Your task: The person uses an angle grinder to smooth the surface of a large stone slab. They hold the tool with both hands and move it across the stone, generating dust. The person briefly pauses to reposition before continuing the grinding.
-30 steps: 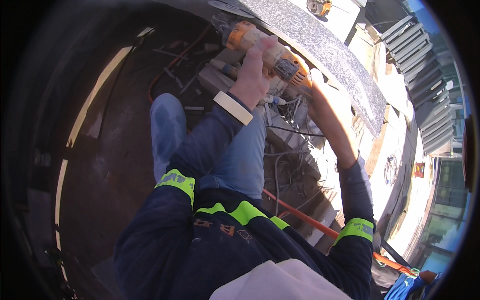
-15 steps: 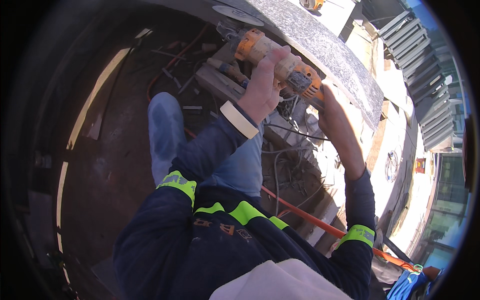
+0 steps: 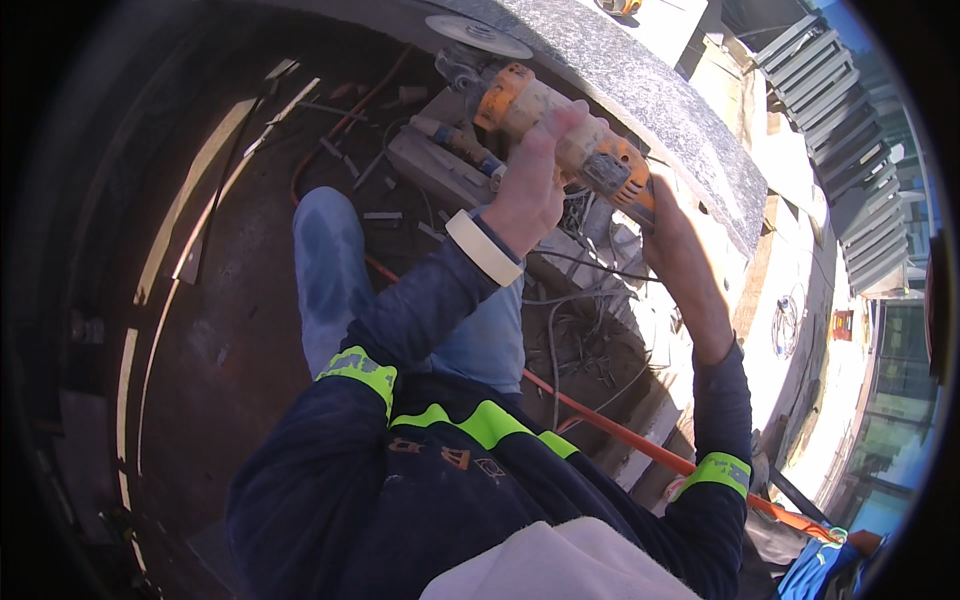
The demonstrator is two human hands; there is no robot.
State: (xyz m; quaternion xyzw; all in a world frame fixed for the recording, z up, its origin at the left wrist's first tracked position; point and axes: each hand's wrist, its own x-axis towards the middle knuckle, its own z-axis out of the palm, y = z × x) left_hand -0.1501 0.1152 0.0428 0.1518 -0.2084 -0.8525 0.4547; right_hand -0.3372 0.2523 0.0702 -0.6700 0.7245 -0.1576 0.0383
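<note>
**Grey speckled stone slab (image 3: 640, 90) with an orange-and-beige, tube-bodied power grinder (image 3: 580, 145) held beside it**

The long slab is seen running from the top of the frame down toward the right. A thin, bright orange hose (image 3: 630, 445) is stretched across the lower right. The grinder is held at upper centre, tilted, its head toward the upper left. By its look, it is judged fairly heavy, rigid and sturdy, with dust that could make the casing slippery; it is best taken by the mid-body and the rear end, clear of the head. The mid-body is gripped by the left hand (image 3: 530, 185), thumb over the top. The rear end is grasped by the right hand (image 3: 680, 215), its fingers partly hidden. At the head, a pale, flat round disc (image 3: 480, 36) is mounted, probably brittle at its rim; whether the slab is touched by it cannot be told.
</note>
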